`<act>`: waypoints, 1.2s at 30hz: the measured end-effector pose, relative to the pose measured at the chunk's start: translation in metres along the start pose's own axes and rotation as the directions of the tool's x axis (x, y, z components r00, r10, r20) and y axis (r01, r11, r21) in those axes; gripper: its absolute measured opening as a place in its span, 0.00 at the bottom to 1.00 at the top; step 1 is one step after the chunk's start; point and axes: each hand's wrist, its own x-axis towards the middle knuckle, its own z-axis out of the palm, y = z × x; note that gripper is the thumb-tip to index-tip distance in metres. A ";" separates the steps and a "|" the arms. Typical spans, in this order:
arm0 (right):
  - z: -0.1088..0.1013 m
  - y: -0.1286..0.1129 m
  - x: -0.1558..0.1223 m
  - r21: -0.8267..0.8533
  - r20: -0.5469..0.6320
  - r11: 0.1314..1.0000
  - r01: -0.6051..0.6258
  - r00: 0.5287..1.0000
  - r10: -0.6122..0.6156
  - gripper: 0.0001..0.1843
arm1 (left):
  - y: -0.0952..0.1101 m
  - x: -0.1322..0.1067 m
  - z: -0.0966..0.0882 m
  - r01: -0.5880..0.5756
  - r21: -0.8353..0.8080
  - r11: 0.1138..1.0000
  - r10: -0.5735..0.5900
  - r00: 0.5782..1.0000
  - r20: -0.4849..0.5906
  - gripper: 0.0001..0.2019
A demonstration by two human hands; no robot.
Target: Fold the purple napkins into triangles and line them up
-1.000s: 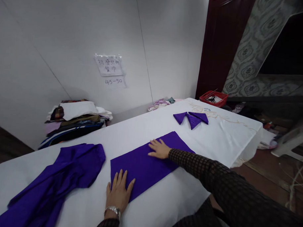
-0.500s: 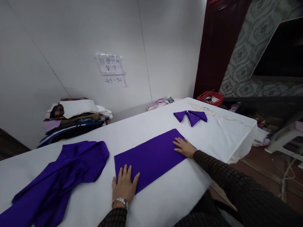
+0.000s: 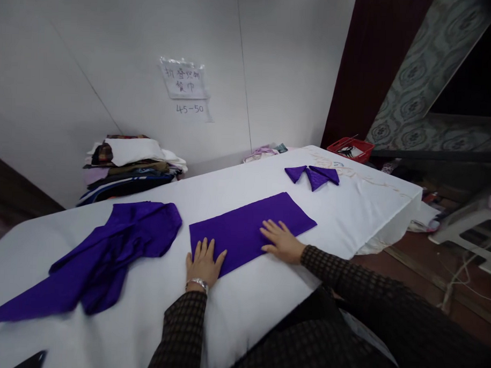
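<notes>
A purple cloth napkin (image 3: 240,224), folded into a long rectangle, lies flat on the white-covered table (image 3: 261,302). My left hand (image 3: 204,263) rests with fingers spread on its near left corner. Over the near edge, right of the middle, my right hand (image 3: 281,241) lies flat with its fingers stretched onto the cloth. To the left is a crumpled heap of purple cloth (image 3: 126,244). Beyond the napkin, small purple folded pieces with pointed ends (image 3: 316,177) sit towards the far right of the table.
Against the wall, a stack of folded clothes (image 3: 133,166) rises behind the table's left side. A red basket (image 3: 351,150) stands past the far right end. A white plastic stool (image 3: 473,235) is on the floor at right. Handwritten paper (image 3: 186,85) hangs on the wall.
My right hand has slid left along the napkin, from its right end to nearer the middle. My left hand stays at the left corner. The view has tilted down slightly.
</notes>
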 end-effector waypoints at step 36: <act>0.037 0.017 0.021 -0.183 -0.018 0.982 -0.045 0.999 0.042 0.35 | 0.084 0.002 0.011 0.074 -0.099 0.992 -0.078 0.996 -0.039 0.31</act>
